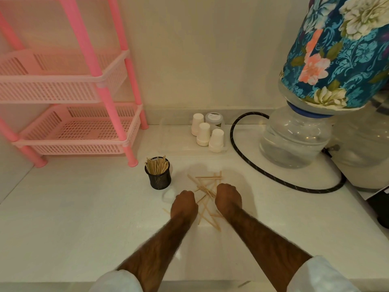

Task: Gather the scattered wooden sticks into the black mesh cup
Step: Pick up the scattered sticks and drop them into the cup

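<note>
The sticks [208, 177] are lying in a pile on the counter [84, 207], near the black cup [160, 179]. The left hand [184, 204] and right hand [228, 199] are hovering over them, fingers tucked under; I cannot tell if they are holding any. The sticks look light, thin and stiff, so pinching several together in the middle seems best.

You have a pink plastic rack [69, 131] at the left of the white counter [73, 218], upturned paper cups [204, 133] by a lidded jar [214, 120], and a black hose [237, 152] beside a floral-covered water bottle [294, 140].
</note>
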A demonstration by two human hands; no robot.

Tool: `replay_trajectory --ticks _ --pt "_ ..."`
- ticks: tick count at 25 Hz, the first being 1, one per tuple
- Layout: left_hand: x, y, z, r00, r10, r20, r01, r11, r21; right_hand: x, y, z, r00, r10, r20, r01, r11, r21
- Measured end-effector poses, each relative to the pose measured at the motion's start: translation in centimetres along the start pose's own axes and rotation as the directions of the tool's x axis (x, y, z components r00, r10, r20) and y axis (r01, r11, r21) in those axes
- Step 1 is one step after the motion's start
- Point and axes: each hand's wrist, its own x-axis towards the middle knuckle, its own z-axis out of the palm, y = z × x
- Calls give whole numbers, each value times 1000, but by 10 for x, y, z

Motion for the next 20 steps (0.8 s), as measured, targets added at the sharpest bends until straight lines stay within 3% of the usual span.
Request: replay_trajectory --ticks 9,14,20 --pt "-2 1 -11 995 -93 -41 82 971 -223 7 8 -11 997 -77 29 71 985 158" --pt "3 -1 -16 981 -188 -49 139 854 -502 11 15 -14 985 -142 98 119 970 210" --pt "4 -2 -18 994 -92 -56 37 779 -626 15 19 -20 981 -113 156 57 943 327"
